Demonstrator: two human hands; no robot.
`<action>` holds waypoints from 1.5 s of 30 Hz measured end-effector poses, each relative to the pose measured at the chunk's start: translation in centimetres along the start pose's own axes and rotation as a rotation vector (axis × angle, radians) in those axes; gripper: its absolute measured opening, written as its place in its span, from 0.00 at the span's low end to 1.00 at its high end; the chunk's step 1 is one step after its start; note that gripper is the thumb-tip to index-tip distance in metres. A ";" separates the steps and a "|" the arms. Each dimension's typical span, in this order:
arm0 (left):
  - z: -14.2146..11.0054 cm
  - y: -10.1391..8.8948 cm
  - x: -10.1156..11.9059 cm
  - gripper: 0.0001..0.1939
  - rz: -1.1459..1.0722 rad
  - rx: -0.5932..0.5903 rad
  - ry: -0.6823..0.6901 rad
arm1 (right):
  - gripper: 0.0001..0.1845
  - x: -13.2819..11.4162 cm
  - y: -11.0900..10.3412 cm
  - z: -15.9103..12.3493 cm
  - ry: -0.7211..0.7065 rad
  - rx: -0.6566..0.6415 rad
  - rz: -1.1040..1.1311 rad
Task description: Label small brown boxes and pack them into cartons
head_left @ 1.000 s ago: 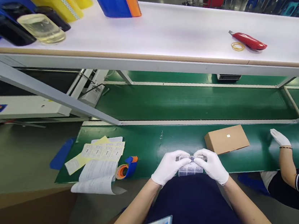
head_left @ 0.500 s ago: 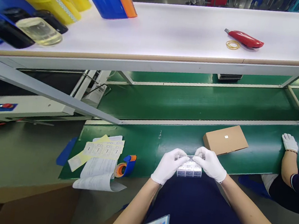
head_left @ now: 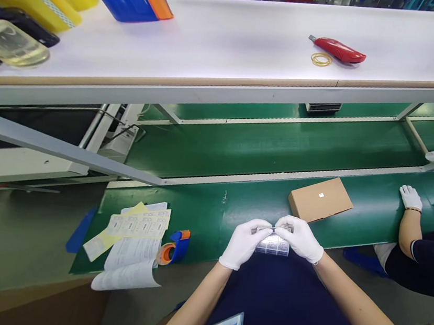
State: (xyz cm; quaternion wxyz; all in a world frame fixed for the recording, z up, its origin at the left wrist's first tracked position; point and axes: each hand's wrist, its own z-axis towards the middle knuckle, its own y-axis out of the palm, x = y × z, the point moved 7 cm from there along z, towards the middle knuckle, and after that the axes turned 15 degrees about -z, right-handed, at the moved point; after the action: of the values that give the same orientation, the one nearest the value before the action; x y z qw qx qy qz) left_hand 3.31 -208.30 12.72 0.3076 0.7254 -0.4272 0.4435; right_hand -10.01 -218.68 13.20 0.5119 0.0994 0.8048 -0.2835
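Note:
My left hand (head_left: 245, 242), in a white glove, pinches the upper left edge of a small shiny sheet of labels (head_left: 273, 245), marked with printed rectangles. The gloved right hand (head_left: 299, 237) grips the same top edge, its fingertips almost meeting the left ones. The sheet hangs just in front of my dark clothing, at the near edge of the green bench; its upper part is hidden by my fingers. Right behind my right hand lies a closed brown cardboard box (head_left: 320, 199).
Sheets of printed labels (head_left: 138, 225), papers (head_left: 127, 265) and a blue tape dispenser (head_left: 180, 245) lie to the left. A raised white shelf (head_left: 235, 43) carries a red utility knife (head_left: 341, 50) and rubber bands (head_left: 321, 59). A co-worker's gloved hand (head_left: 410, 197) rests at right.
The view has shifted slightly, so the shelf and bench items appear further left. My fingertips have drawn closer together along the top edge of the label sheet.

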 end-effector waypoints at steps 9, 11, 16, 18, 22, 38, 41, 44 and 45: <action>0.5 -0.2 -0.7 0.17 -0.146 -0.068 -0.130 | 0.11 -0.4 0.2 0.2 0.003 0.111 -0.124; 0.6 -0.6 -1.1 0.19 -0.155 -0.034 -0.140 | 0.13 0.9 -0.4 1.0 -0.020 0.112 -0.149; 0.6 -2.0 -2.5 0.23 -0.259 0.092 -0.202 | 0.23 9.4 -11.8 2.5 0.085 0.612 -0.446; 0.5 -2.3 -3.0 0.24 -0.318 0.099 -0.227 | 0.26 13.7 -16.7 2.3 0.279 0.735 -0.661; 0.7 -2.7 -4.0 0.24 -0.382 0.097 -0.247 | 0.31 19.6 -19.0 2.2 0.523 0.576 -0.760; 2.9 -1.1 -2.8 0.25 -0.318 0.135 -0.181 | 0.41 14.3 -7.3 4.6 0.311 0.690 -0.804; 2.6 -1.7 -2.5 0.26 -0.283 0.156 -0.154 | 0.27 9.8 -6.6 3.6 0.108 0.695 -0.653; 2.4 -2.1 -2.5 0.25 -0.239 0.176 -0.116 | 0.14 5.8 -4.3 2.4 -0.042 0.531 -0.365; 2.4 -2.1 -2.5 0.24 -0.231 0.181 -0.111 | 0.12 4.6 -3.6 2.0 -0.073 0.493 -0.306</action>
State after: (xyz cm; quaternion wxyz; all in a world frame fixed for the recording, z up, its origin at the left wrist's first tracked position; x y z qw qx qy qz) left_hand 5.50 -208.42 9.30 0.2660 0.8179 -0.3155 0.4009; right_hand -12.16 -223.37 9.78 0.4524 0.0880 0.6982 -0.5479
